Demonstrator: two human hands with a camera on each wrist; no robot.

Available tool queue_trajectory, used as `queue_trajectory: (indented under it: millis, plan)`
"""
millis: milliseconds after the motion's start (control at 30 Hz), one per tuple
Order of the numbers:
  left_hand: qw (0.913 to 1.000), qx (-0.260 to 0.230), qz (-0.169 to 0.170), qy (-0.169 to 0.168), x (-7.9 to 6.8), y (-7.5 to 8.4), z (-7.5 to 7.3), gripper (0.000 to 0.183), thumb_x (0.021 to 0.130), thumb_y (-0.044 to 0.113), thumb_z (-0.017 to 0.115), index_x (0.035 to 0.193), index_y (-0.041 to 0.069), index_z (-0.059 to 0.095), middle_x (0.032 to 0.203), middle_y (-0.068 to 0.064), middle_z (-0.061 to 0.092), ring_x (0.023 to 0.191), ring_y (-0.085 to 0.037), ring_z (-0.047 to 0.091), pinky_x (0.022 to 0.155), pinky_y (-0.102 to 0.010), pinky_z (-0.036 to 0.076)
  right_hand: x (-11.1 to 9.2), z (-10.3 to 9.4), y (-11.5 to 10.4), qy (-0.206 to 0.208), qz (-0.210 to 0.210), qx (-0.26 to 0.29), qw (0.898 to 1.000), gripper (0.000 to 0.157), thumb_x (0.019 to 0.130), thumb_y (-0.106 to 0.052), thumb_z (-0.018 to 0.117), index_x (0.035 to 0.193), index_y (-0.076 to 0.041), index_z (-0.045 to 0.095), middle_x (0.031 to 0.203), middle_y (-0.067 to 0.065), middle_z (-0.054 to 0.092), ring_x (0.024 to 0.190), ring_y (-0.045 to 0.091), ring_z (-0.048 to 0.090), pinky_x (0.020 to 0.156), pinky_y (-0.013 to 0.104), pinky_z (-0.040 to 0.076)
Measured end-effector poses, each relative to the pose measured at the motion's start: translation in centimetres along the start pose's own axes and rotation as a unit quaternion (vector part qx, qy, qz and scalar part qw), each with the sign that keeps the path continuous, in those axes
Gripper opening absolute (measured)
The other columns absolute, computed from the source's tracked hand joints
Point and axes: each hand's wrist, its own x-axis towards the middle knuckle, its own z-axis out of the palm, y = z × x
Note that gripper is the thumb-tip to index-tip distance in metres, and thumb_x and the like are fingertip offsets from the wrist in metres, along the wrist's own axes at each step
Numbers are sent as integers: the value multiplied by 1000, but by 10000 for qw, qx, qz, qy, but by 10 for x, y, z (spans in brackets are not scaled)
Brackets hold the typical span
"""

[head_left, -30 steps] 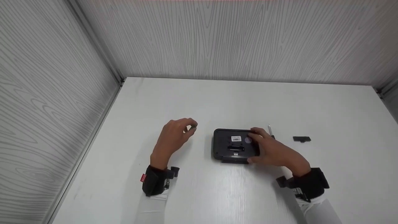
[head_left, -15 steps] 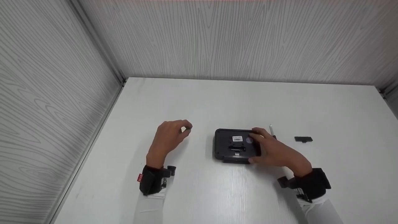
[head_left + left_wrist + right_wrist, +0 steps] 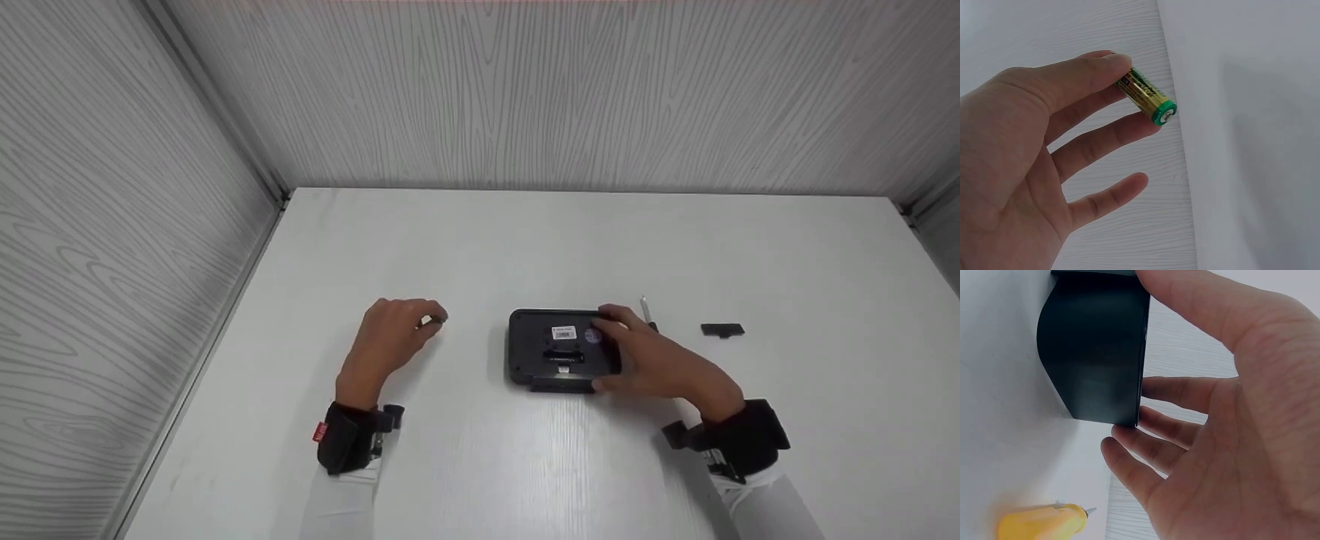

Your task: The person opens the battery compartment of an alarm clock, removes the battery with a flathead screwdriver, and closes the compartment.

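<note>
My left hand (image 3: 386, 337) hovers over the left part of the table, left of a black device. Between its thumb and fingertips it pinches a small green and gold battery (image 3: 1145, 95), with the little finger held away. The black device (image 3: 534, 345) lies back side up, showing a white label and a recessed battery slot (image 3: 562, 356); whether the slot holds anything is too dark to tell. My right hand (image 3: 656, 364) grips the device's right end, thumb on the near edge and fingers at the far edge. In the right wrist view, the device's dark side (image 3: 1095, 354) shows.
A small black cover (image 3: 722, 330) lies on the table to the right. Just beyond the right hand is a screwdriver's metal shaft (image 3: 646, 309). The right wrist view shows a yellow handle (image 3: 1041, 523) with a thin metal tip. Grey wood-grain panels (image 3: 480, 97) stand behind and at the sides.
My left hand has drawn away to the left and slightly nearer, taking the battery farther from the device. My right hand keeps its grip, and the device has not visibly moved on the table.
</note>
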Motion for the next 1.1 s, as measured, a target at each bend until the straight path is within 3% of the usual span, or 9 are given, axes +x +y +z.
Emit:
queue_trajectory:
  millis: [333, 800, 1100]
  plan:
    - [9988, 412, 182, -177, -7, -9, 6, 12, 83, 14, 76, 93, 20, 79, 91, 5, 77, 80, -16, 71, 71, -35, 48, -1, -1, 0, 36, -38, 15, 10000, 90, 81, -44, 76, 151, -6, 33, 158, 13, 21, 139, 37, 36, 106, 52, 41]
    - [9977, 478, -118, -463, -13, -18, 17, 19, 80, 9, 77, 95, 21, 80, 94, 4, 77, 96, -15, 72, 95, -47, 42, -2, -3, -2, 18, -90, 32, 10000, 91, 81, -40, 77, 150, -2, 33, 158, 15, 20, 139, 39, 36, 107, 53, 41]
    - [9980, 481, 32, -414, -14, -19, 19, 19, 79, 10, 77, 94, 22, 80, 94, 5, 77, 94, -16, 72, 91, -46, 46, -2, -1, -1, -21, -50, 17, 10000, 91, 81, -42, 76, 151, -4, 32, 159, 14, 20, 140, 39, 35, 108, 54, 40]
